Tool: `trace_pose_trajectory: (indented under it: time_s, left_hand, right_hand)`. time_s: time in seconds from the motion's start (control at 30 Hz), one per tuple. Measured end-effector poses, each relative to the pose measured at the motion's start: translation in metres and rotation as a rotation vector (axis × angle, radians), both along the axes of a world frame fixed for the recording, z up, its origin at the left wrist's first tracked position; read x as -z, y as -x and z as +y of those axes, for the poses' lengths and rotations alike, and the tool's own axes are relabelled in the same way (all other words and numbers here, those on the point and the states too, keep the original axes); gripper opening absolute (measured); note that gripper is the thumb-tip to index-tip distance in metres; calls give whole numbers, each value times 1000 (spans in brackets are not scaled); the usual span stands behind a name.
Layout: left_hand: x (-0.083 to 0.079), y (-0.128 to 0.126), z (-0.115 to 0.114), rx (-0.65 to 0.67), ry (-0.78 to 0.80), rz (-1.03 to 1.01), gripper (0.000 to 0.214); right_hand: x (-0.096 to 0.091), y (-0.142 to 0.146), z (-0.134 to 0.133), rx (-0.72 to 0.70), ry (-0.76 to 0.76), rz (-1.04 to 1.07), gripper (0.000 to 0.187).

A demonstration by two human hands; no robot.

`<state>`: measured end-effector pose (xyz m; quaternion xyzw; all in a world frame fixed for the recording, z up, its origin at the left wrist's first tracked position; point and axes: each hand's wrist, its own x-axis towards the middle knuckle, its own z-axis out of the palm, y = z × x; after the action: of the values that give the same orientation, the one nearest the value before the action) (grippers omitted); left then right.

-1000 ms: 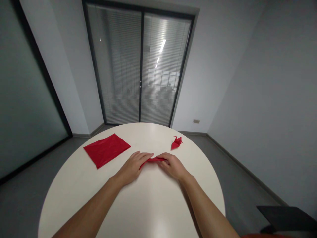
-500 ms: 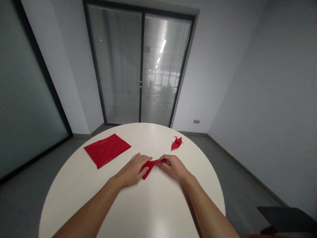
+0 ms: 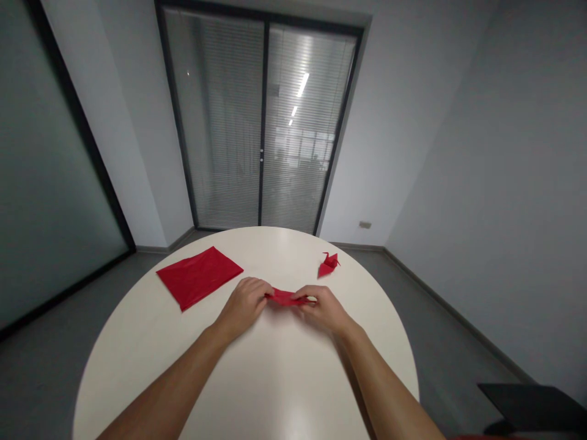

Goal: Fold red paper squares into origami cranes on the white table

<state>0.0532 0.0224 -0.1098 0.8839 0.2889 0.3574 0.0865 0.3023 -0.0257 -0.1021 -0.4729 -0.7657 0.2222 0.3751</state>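
A small piece of folded red paper [image 3: 285, 297] lies on the round white table [image 3: 257, 379], stretched between both hands. My left hand [image 3: 244, 304] has its fingers curled and pinches the paper's left end. My right hand [image 3: 321, 307] pinches the right end, fingers closed. Both hands rest low on the tabletop near its middle.
A stack of flat red paper sheets [image 3: 199, 275] lies at the table's far left. A finished red paper crane [image 3: 328, 263] stands at the far right. Glass doors with blinds [image 3: 261, 122] are behind the table. A dark object [image 3: 532, 406] sits at the lower right.
My left hand went from flat on the paper to a curled pinch. The paper's flap swung down toward me, then was folded back into a narrow strip between the hands.
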Motion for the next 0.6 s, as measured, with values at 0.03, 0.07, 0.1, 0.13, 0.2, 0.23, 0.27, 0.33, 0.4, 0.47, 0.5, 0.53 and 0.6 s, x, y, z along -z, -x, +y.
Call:
trace_pose_trajectory:
  time_s: [0.03,0.07,0.1,0.13,0.2,0.23,0.27,0.33,0.4,0.47,0.5,0.53,0.6]
  left_hand:
    - [1,1,1,3,3,14,26]
    - [2,1,2,1,13,33,28]
    - [3,1,2,-1,28,56,28]
    - [4,1,2,0,47,80,28]
    - [7,1,3,16,90,118,29]
    - [8,2,3,28,112,130,30]
    - [9,3,3,40,134,136,32]
    - [11,5,2,56,166,144,36]
    - [13,7,1,64,178,154,40]
    - [14,8,0,67,184,158,40]
    - [15,8,-1,68,187,154,37]
    - [15,8,-2,71,193,148,32]
    - [15,6,-4,82,209,145,27]
  right_hand:
    - [1,0,0,-21,-20,-31,27]
    - [2,0,0,-49,-40,-72,29]
    - [3,1,0,-81,-54,-117,30]
    - [3,2,-1,-113,-62,-162,32]
    - [4,4,-1,-162,-62,-237,36]
    - [4,5,-2,-176,-58,-265,37]
    - [4,6,-3,-184,-53,-287,38]
    - [4,8,-4,-191,-41,-311,40]
    - [3,8,-5,-198,-25,-311,42]
    - [3,8,-6,-184,9,-277,43]
    - [3,8,-6,-166,33,-250,41]
    - [2,8,-6,-140,56,-223,38]
    - [2,7,-6,-60,86,-178,30]
